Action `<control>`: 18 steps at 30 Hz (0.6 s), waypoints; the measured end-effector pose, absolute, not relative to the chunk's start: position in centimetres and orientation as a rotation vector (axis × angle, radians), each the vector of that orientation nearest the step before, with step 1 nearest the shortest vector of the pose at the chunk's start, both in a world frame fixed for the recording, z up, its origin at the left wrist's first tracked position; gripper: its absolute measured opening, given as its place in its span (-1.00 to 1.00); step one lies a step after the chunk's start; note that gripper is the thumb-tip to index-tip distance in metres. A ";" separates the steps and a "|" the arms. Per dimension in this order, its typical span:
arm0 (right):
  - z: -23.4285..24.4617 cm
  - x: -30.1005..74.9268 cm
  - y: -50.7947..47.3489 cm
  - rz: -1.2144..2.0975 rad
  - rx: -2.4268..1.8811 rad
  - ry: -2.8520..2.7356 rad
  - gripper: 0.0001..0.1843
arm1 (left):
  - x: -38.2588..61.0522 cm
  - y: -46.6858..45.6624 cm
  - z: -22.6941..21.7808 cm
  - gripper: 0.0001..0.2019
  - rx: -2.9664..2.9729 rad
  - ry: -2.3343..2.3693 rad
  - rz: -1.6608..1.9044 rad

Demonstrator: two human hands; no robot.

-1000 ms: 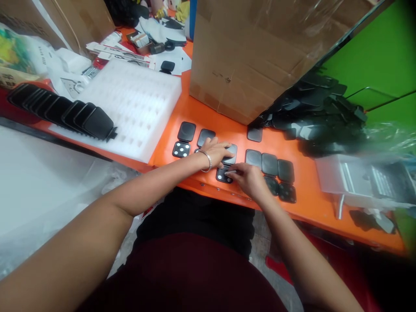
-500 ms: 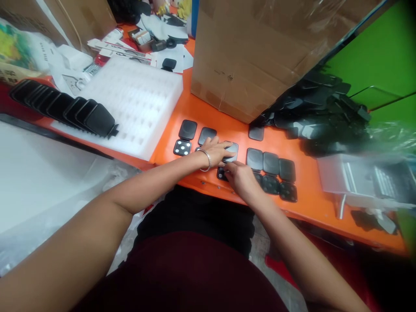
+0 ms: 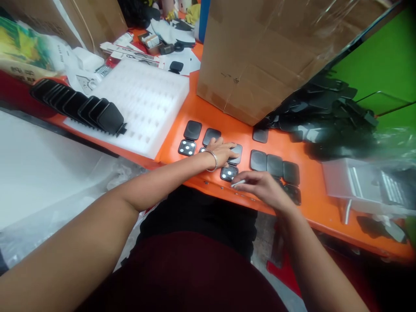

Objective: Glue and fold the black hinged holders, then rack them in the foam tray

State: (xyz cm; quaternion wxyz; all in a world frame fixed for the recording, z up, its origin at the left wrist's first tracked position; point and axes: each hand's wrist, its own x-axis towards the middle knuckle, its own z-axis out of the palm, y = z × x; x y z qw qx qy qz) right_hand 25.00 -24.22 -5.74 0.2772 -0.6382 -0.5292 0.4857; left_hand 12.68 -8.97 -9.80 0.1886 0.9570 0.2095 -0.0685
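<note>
Fingers spread, my left hand (image 3: 222,154) lies over the grey-black lid (image 3: 236,154) of an opened flat hinged case. That case's lower half (image 3: 229,173), with white round dots in it, faces up just below. Beside its right edge, my right hand (image 3: 260,184) pinches a small white piece (image 3: 238,183), whose kind I cannot make out. Left of my left hand lies another open case with white dots (image 3: 187,147) in its lower half. A further lid (image 3: 211,136) is partly covered by my left hand. Several open cases (image 3: 274,165) sit to the right, their lower halves partly behind my right hand.
A white foam block (image 3: 143,99) with a row of black flat pieces (image 3: 81,106) stands at left on the orange table (image 3: 182,104). Behind is a large cardboard box (image 3: 260,56). A black heap (image 3: 334,104) and a translucent plastic bin (image 3: 354,177) are at right.
My right hand has moved right and down, away from the case's lower half, uncovering its white dots; a white piece now shows between its fingers. My left hand stays on the lid.
</note>
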 end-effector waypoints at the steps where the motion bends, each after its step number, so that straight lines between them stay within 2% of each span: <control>1: -5.8 25.4 -24.5 1.210 -1.766 -1.327 -0.76 | 12.6 -9.0 -9.7 -0.56 2.699 0.582 -0.198; 5: -7.5 26.5 -24.3 0.842 -1.926 -1.240 -0.79 | 12.5 -8.9 -9.5 -0.58 2.715 0.563 -0.207; 10: -9.4 25.6 -22.1 0.550 -2.028 -1.593 -0.91 | 12.4 -8.9 -9.5 -0.54 2.704 0.580 -0.193; 15: -8.8 24.2 -20.9 0.396 -2.192 -2.025 -0.78 | 12.4 -9.0 -9.3 -0.53 2.720 0.565 -0.173; 18: -8.8 24.1 -21.1 0.418 -2.197 -2.005 -0.80 | 12.4 -8.9 -9.2 -0.54 2.712 0.575 -0.197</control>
